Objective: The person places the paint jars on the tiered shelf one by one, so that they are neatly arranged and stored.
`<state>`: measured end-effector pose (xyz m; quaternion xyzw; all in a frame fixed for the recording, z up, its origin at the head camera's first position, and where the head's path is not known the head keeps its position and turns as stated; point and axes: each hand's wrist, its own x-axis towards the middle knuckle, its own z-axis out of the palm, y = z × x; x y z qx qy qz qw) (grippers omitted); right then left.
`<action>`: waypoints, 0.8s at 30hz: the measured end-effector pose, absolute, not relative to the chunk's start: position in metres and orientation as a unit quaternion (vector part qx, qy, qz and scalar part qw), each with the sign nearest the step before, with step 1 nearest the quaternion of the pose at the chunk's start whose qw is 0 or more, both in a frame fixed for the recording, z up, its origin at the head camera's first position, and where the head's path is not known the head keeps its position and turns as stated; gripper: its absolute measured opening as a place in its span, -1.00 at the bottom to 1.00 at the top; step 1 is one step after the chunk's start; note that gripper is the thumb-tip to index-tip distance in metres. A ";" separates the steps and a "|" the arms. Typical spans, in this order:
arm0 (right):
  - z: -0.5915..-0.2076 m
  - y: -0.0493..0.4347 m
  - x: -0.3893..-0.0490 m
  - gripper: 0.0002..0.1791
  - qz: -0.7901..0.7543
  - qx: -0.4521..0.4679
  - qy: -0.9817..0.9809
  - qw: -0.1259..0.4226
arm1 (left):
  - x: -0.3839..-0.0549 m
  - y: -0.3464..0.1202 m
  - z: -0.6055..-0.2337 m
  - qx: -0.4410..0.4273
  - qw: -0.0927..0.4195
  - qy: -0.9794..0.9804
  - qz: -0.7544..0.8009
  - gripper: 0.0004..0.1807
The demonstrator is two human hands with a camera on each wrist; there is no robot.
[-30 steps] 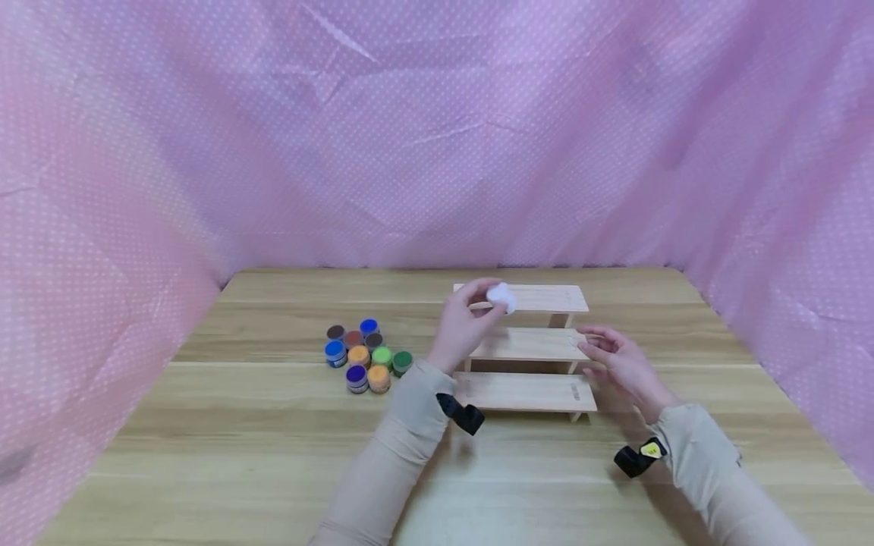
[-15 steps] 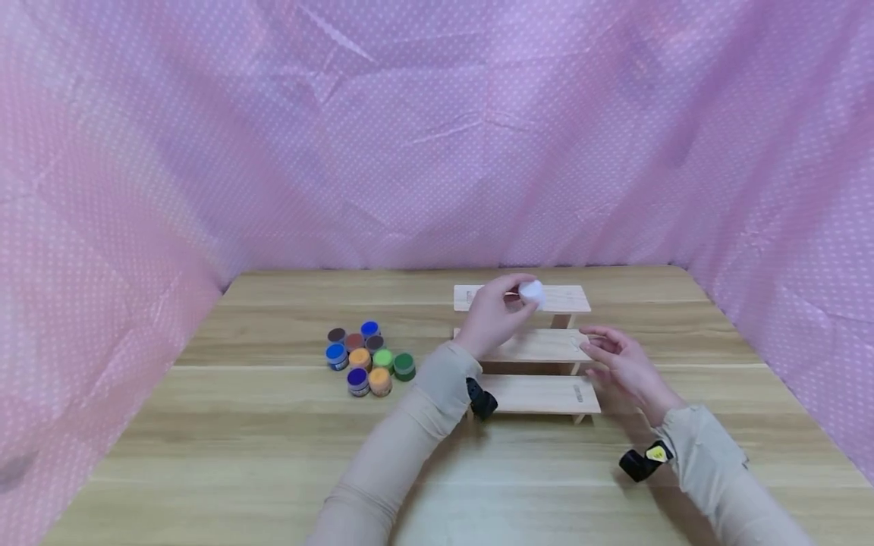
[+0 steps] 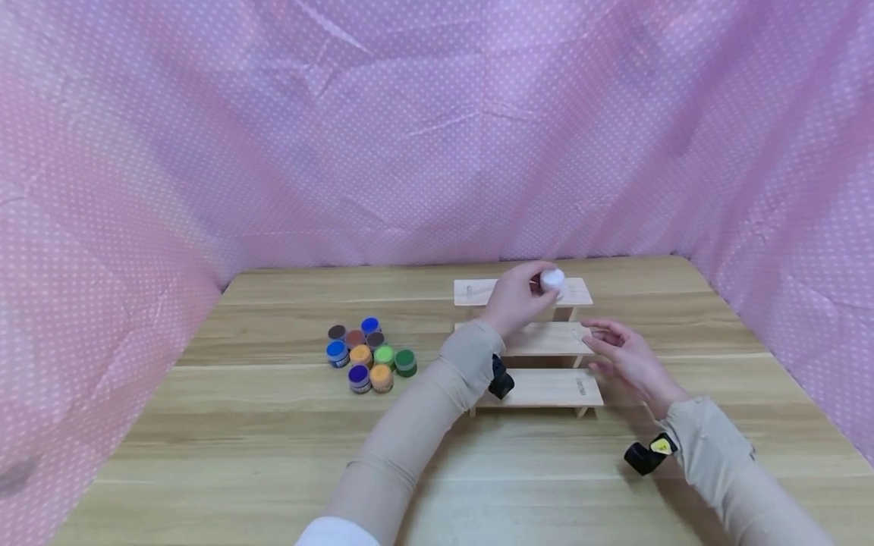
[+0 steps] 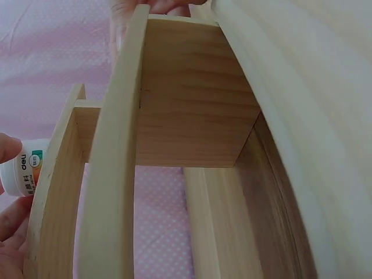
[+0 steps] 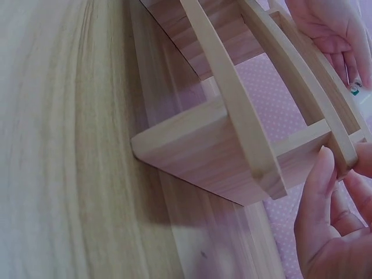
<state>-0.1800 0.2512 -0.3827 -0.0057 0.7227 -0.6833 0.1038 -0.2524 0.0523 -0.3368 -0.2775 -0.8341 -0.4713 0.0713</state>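
My left hand [image 3: 517, 299] pinches a white paint jar [image 3: 553, 280] between thumb and fingers, at the top tier of a three-tier wooden stand [image 3: 539, 387], toward its right end. The left wrist view shows the jar's printed label [image 4: 30, 168] close by the top board; I cannot tell whether the jar rests on it. My right hand [image 3: 628, 362] is at the stand's right side. In the right wrist view its thumb [image 5: 315, 200] and fingers pinch the end of the middle board [image 5: 343, 154].
Several small paint jars [image 3: 360, 356] with blue, brown, orange, green and purple tops stand clustered left of the stand. Everything sits on a wood-grain table [image 3: 225, 447]. Pink dotted cloth [image 3: 437, 136] hangs behind and at both sides.
My left hand has carried the white paint jar rightward along the top tier, from near its middle toward the right end. My right hand stays at the stand's right side.
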 end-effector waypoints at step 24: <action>-0.384 0.249 -0.179 -0.72 -0.679 0.008 0.726 0.104 | -0.262 0.061 -0.338 -0.273 0.084 -0.858 -0.428 -0.64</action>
